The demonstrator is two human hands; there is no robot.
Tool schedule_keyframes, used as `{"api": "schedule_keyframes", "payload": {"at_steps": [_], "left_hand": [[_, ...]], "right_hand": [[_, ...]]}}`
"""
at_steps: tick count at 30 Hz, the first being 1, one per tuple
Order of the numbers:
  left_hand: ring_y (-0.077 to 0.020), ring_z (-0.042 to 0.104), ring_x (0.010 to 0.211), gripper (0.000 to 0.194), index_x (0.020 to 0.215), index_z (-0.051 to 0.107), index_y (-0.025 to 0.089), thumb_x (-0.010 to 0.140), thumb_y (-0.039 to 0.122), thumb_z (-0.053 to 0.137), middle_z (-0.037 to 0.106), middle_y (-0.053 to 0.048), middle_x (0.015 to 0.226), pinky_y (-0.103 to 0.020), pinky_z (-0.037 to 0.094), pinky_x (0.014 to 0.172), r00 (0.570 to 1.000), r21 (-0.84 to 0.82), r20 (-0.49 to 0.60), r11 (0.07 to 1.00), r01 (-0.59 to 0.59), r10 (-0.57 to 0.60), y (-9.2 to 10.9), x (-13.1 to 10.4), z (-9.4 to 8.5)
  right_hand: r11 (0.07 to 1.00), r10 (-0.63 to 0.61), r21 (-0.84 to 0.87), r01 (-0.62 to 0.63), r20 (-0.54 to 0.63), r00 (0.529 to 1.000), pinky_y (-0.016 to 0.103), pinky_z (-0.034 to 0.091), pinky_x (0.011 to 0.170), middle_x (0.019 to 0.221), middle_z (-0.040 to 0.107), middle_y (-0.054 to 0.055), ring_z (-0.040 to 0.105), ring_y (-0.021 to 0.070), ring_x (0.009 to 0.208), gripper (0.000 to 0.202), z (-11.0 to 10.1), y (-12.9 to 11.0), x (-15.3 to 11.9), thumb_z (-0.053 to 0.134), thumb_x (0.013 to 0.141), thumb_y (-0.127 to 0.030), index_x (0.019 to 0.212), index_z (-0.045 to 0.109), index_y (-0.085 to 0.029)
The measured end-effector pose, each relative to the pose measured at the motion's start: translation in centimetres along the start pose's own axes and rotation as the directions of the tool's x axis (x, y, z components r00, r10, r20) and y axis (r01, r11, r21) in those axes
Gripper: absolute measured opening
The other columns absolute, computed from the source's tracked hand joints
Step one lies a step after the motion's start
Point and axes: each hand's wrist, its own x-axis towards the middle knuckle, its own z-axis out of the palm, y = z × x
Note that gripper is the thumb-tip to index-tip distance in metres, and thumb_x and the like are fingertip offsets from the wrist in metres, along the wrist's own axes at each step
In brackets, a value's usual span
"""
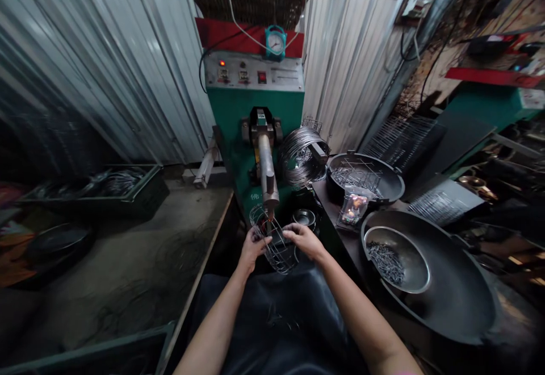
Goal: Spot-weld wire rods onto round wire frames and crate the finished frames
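Note:
A round wire basket (281, 260) is tilted under the electrode arm (267, 179) of a green spot-welding machine (232, 102). My left hand (252, 249) is closed on the basket's near left side, thumb across the wires. From the right, my right hand (305, 240) pinches a thin wire at the basket's upper right edge; whether that wire is loose or part of the basket I cannot tell. Both hands are just below the electrode tip, where a small orange glow shows. Wire coils (303, 156) hang on the machine's right side.
Right of me, a large black pan (460, 278) holds a metal bowl (419, 264) of short metal pieces. Behind it is another pan (389, 179) with wire grids, beside a clear plastic packet (353, 207). A green crate (145, 193) sits on the left floor. A dark apron covers my lap.

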Motion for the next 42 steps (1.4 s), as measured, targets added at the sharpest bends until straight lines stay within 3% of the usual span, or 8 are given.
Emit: {"api": "schedule_keyframes", "payload": {"at_steps": [5, 11, 21, 25, 28, 31, 42], "left_hand": [[-0.0158, 0.057, 0.076, 0.07, 0.112, 0.044, 0.022, 0.052, 0.036, 0.077, 0.054, -0.004, 0.089, -0.026, 0.049, 0.056, 1.0, -0.023, -0.018, 0.999, 0.022, -0.022, -0.3, -0.2, 0.3], [-0.0113, 0.053, 0.065, 0.069, 0.111, 0.044, 0.02, 0.053, 0.037, 0.077, 0.055, -0.004, 0.087, -0.028, 0.05, 0.05, 0.995, -0.072, -0.044, 0.994, 0.083, -0.087, -0.3, 0.1, 0.6], [-0.0138, 0.056, 0.072, 0.064, 0.112, 0.047, 0.021, 0.057, 0.035, 0.076, 0.057, -0.006, 0.09, -0.028, 0.051, 0.054, 0.995, -0.045, -0.045, 0.995, 0.086, -0.088, 0.1, 0.7, 0.0], [-0.0152, 0.057, 0.078, 0.067, 0.117, 0.044, 0.023, 0.058, 0.033, 0.075, 0.055, -0.003, 0.089, -0.03, 0.052, 0.059, 0.997, -0.101, 0.053, 0.993, 0.054, -0.049, -0.5, -0.1, -0.4], [-0.0139, 0.056, 0.073, 0.065, 0.114, 0.044, 0.021, 0.058, 0.031, 0.075, 0.053, -0.002, 0.084, -0.031, 0.053, 0.057, 0.997, -0.135, 0.055, 0.989, 0.065, -0.058, -1.2, -1.0, -0.3], [-0.013, 0.054, 0.068, 0.054, 0.105, 0.049, 0.019, 0.059, 0.032, 0.074, 0.053, -0.002, 0.081, -0.031, 0.053, 0.054, 0.994, -0.15, 0.069, 0.984, 0.092, -0.083, -1.5, -1.6, 0.2], [-0.0108, 0.052, 0.058, 0.032, 0.087, 0.057, 0.016, 0.064, 0.036, 0.067, 0.053, 0.0, 0.071, -0.029, 0.05, 0.051, 0.982, -0.193, 0.019, 0.963, 0.187, -0.187, -1.1, 0.4, 0.0]], "right_hand": [[0.999, 0.037, 0.007, -0.038, 0.032, 0.999, 0.024, 0.038, 0.06, 0.063, 0.056, -0.003, 0.049, 0.0106, 0.06, 0.02, -0.9, 0.9, -1.9, 0.065, 0.065, -0.034, 0.071, 0.061, -0.015], [0.999, -0.004, 0.033, 0.004, -0.004, 1.0, 0.024, 0.039, 0.061, 0.065, 0.057, -0.002, 0.05, 0.0121, 0.063, 0.018, -0.1, -0.1, -0.2, 0.063, 0.064, -0.033, 0.07, 0.059, -0.016], [0.999, -0.044, -0.02, 0.043, -0.045, 0.998, 0.024, 0.038, 0.063, 0.063, 0.056, -0.003, 0.049, 0.0114, 0.062, 0.016, 0.4, -0.1, 1.0, 0.062, 0.064, -0.03, 0.069, 0.06, -0.015], [0.998, 0.055, 0.033, -0.057, 0.04, 0.998, 0.025, 0.038, 0.063, 0.067, 0.059, -0.002, 0.051, 0.0115, 0.063, 0.027, -0.5, 0.3, -0.8, 0.067, 0.062, -0.037, 0.077, 0.063, -0.015], [0.99, 0.126, 0.041, -0.132, 0.129, 0.984, 0.023, 0.036, 0.058, 0.062, 0.057, -0.002, 0.048, 0.0098, 0.058, 0.03, -1.7, 0.8, -2.7, 0.07, 0.059, -0.04, 0.073, 0.063, -0.014], [0.99, 0.118, 0.065, -0.128, 0.134, 0.984, 0.022, 0.033, 0.054, 0.059, 0.054, -0.003, 0.044, 0.0084, 0.054, 0.028, -2.1, 0.9, -3.6, 0.07, 0.06, -0.04, 0.07, 0.062, -0.015], [1.0, -0.014, 0.006, 0.014, 0.009, 1.0, 0.024, 0.036, 0.063, 0.061, 0.055, -0.003, 0.048, 0.0109, 0.061, 0.023, -0.2, -0.6, 0.7, 0.066, 0.061, -0.038, 0.067, 0.061, -0.016]]}}
